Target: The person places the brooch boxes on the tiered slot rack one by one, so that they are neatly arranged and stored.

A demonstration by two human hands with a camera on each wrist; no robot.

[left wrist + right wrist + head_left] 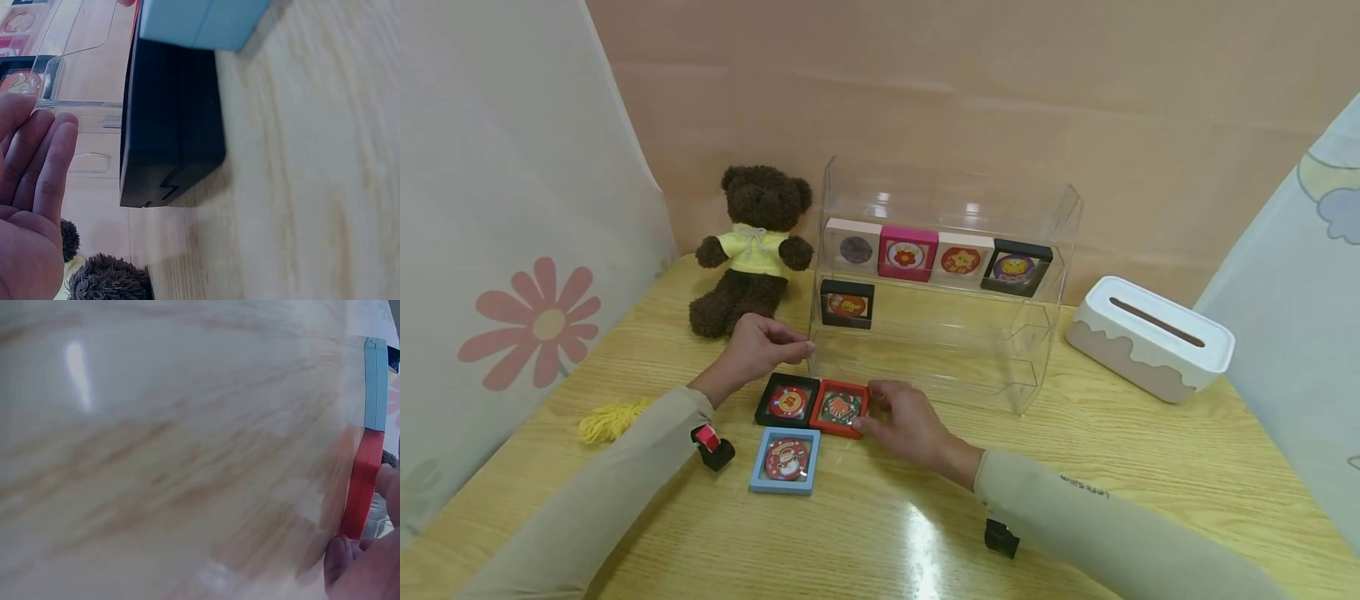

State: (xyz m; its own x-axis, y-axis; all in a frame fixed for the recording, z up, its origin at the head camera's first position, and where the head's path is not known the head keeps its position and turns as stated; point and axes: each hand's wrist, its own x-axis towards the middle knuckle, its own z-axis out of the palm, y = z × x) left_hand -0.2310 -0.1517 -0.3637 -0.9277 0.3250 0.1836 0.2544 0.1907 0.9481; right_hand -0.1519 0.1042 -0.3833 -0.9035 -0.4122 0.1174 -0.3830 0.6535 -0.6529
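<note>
A clear acrylic display rack [925, 350] stands mid-table. My left hand [760, 346] pinches its lower left edge between thumb and fingertips; in the left wrist view, the hand [31, 175] meets the clear edge. In front of the rack lie a black frame [787, 401] and a red frame [839, 407], side by side, each with a round badge inside. A light blue frame [785, 461] lies nearer me. My right hand [910, 421] holds the red frame at its right edge; the right wrist view shows thumb and fingers against its red side [363, 481].
The rack's upper tier carries several framed badges, including a pink frame [907, 252]; a black frame [847, 304] sits on the lower tier. A brown teddy bear [760, 250] sits left of the rack. Yellow string [612, 421] lies at left, a tissue box [1150, 337] at right.
</note>
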